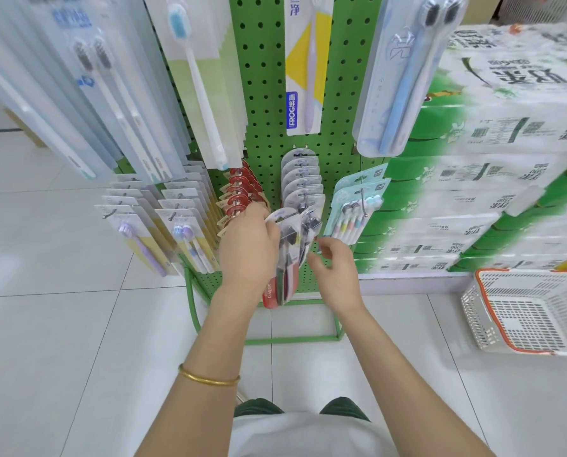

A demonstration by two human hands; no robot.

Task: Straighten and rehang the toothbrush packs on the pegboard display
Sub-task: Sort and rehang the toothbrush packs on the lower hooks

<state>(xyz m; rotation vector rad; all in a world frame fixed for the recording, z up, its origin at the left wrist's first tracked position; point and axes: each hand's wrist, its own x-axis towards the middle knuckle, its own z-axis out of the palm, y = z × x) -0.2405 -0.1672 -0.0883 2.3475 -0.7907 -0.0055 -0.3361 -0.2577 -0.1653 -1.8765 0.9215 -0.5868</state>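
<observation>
The tall green perforated metal pegboard display [265, 103] carries rows of hanging toothbrush packs. In its lower middle, a row of grey-carded clear blister packs [300, 174] hangs on a peg. Just below that row, a bundle of clear plastic toothbrush packs with dark and red brushes [287, 262] is held by the left grip [247, 245], fingers wrapped round its left side. The right grip [336, 272] sits at the bundle's right edge, fingers curled; whether it pinches a pack cannot be told.

Fingers of L hand [247, 245] hidden behind held packs [287, 258]; stacked cartons [506, 133] at R blurred, basket [522, 315] cut by edge.
</observation>
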